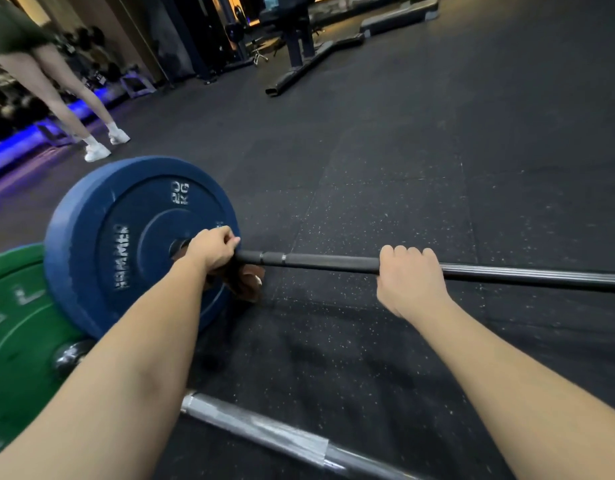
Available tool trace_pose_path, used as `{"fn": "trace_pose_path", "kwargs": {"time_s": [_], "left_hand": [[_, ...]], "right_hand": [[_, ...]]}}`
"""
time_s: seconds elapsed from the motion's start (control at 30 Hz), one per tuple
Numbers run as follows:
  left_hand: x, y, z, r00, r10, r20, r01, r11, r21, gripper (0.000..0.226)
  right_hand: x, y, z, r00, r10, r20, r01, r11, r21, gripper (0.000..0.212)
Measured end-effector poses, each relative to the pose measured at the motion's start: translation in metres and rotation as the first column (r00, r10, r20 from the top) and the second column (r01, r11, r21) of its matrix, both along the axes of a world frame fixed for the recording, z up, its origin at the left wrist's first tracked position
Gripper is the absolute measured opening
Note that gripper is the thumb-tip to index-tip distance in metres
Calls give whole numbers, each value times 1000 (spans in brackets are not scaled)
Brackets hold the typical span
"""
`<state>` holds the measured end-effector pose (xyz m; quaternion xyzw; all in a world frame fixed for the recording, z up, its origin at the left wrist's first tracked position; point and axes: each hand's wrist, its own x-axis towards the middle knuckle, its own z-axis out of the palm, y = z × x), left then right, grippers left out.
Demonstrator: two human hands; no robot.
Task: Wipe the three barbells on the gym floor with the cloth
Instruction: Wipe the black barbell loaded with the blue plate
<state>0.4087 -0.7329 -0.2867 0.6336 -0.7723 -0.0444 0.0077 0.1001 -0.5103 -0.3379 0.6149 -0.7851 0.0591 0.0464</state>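
A black barbell bar (334, 262) runs from a blue plate (126, 237) on the left out past the right edge. My left hand (212, 249) grips a brown cloth (245, 282) wrapped round the bar right beside the blue plate; the cloth hangs below my fist. My right hand (410, 277) is curled over the bar further right. A second barbell with a silver bar (264, 431) and a green plate (18, 327) lies nearer to me, partly hidden by my left forearm. No third barbell shows.
A person in white shoes (98, 150) stands at the back left by a blue-lit dumbbell rack (25, 109). A bench frame (299, 57) and a step platform (396, 19) stand at the back. Black rubber floor (437, 150) stretches between.
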Motion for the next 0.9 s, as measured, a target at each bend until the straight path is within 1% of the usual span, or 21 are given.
{"fn": "trace_pose_path", "kwargs": {"time_s": [0.13,0.17,0.23,0.3,0.37,0.47,0.57,0.63,0.73,0.8,0.9], "left_hand": [[-25,23,-8,972,-43,-231,38,999,-29,23],[-38,32,-11,964,-56,-261,52,998,-23,22],[-64,49,-16,955,-111,-276,114,993,-5,23],[-82,58,-15,949,-178,-259,185,983,4,24],[-81,60,-11,945,-206,-255,222,974,37,26],[-67,51,-8,940,-276,-202,292,955,57,30],[-48,32,-6,963,-247,-110,254,965,63,33],[-27,16,-5,980,-189,-53,192,979,61,33],[-1,3,-6,997,-79,2,79,997,2,34],[1,2,-10,1000,-22,-6,22,1000,-7,36],[-15,10,-13,999,8,-44,-8,1000,14,35]], "right_hand": [[1,1,-1,1000,-13,-8,13,1000,-8,23],[1,1,-1,1000,-12,-14,11,1000,-9,23],[0,1,-1,1000,4,-24,-4,1000,-6,24],[-4,0,-2,999,15,-42,-15,1000,-3,25],[-6,0,-1,999,33,-40,-33,999,5,26],[-7,0,0,999,43,-21,-43,999,-4,25],[-6,0,-2,998,39,-45,-40,999,-27,24],[-6,1,-2,998,37,-43,-38,999,-16,24],[-5,0,-3,999,28,-42,-29,999,-27,24],[-4,0,-3,999,26,-42,-27,999,-32,25],[-5,1,-5,999,24,-43,-26,999,-39,26]]}}
